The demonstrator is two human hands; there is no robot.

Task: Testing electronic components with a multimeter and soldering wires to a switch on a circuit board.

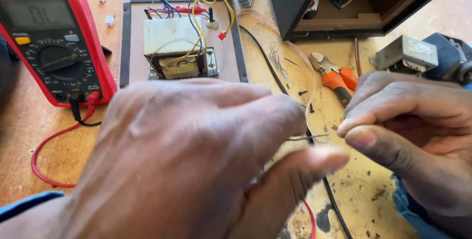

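Between both hands (196,160) (418,136), seemingly wire (307,137).

Grey rectangular screen (37,13) atop red multimeter (54,42), far left on bench.

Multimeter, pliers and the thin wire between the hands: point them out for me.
Multimeter (58,59): head view, on its dial.
Pliers (336,79): head view, on an orange handle.
Wire (309,137): head view, on the bare strand between the left hand (196,160) and right hand (418,131).
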